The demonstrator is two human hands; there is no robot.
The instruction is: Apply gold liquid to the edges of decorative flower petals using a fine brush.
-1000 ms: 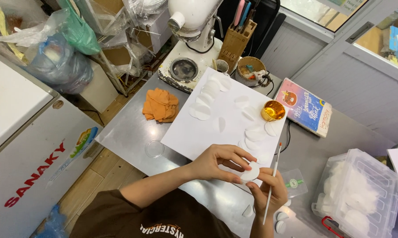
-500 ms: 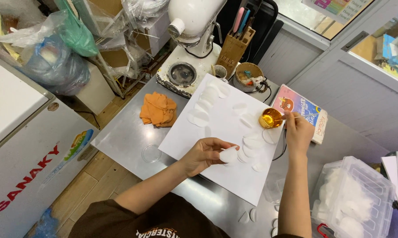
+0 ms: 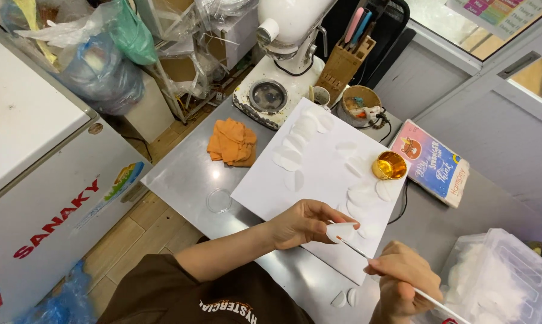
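bare steel (image 3: 181,174) left; gold cup (image 3: 389,165) blocks right.

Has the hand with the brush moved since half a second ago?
Yes. The right hand has come back from the gold cup toward the person, beside the white petal.

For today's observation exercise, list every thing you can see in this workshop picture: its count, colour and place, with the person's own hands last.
white sheet: one, white, centre of steel table
petal pieces: many, white, scattered on the sheet
gold cup: one, gold, sheet's right edge
orange cloth: one, orange, left of the sheet
clear dish: one, clear, near the table's front edge
stand mixer: one, white, behind the sheet
knife block: one, wooden, beside the mixer
booklet: one, multicoloured, right of the cup
plastic tub: one, clear, far right
left hand: holds a white petal
right hand: holds a thin brush
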